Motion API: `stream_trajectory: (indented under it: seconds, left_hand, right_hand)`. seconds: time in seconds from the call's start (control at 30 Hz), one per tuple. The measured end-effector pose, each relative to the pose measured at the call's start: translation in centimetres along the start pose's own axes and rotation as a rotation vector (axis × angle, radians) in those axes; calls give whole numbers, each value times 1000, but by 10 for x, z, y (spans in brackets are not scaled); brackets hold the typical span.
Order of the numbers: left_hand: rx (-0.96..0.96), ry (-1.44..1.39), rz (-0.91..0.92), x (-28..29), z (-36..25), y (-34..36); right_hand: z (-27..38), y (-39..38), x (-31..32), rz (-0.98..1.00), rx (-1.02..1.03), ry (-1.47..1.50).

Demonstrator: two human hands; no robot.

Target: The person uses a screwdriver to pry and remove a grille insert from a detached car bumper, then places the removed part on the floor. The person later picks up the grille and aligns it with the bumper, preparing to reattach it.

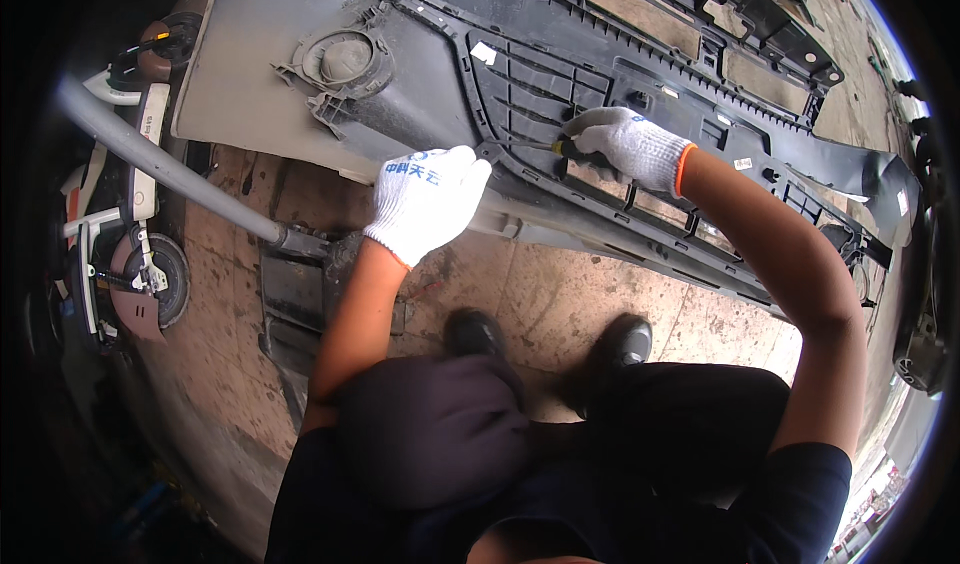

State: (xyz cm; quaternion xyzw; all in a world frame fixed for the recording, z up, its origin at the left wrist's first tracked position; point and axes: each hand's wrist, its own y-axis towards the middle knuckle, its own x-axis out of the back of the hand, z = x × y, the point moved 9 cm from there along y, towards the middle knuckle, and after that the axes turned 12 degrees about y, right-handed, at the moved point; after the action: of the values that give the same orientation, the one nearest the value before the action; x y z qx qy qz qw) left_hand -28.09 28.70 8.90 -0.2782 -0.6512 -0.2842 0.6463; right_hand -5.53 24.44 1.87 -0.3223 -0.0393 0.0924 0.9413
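Observation:
A large grey-black plastic car bumper (536,105) lies across the upper view, its ribbed inner side up, with a round housing (343,62) at its left part. My left hand (425,199), in a white knit glove with blue print, is closed at the bumper's near edge; what its fingertips grip is hidden. My right hand (630,149), in a matching glove with orange cuff, is wrapped round a screwdriver with a yellow handle (559,148). Its thin shaft points left at a joint in the black plastic frame, close to my left hand.
A kick scooter (150,159) stands at left, beside a grey tube (215,184) on a black base (300,295). More black plastic trim (780,34) lies at top right. My shoes (625,340) are on the stained tiled floor (515,304).

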Motion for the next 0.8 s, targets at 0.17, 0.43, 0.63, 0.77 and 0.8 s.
stream_trajectory:
  seconds: [0.17, 0.43, 0.63, 0.77, 0.8]
  left_hand:
    - [-24, -32, -54, 7, 0, 2]
    - [50, -444, -122, 10, 21, 0]
    - [169, -191, -438, 49, 62, -14]
    - [114, -129, -272, 25, 75, -2]
    - [122, -115, -265, 22, 78, -2]
  right_hand:
    - [10, 12, -8, -77, 133, -447]
    - [-11, 2, -2, -30, 73, -453]
    - [6, 0, -1, -135, 303, -507]
    - [6, 8, 0, -140, 249, -415]
    - [7, 11, 0, -129, 230, -371]
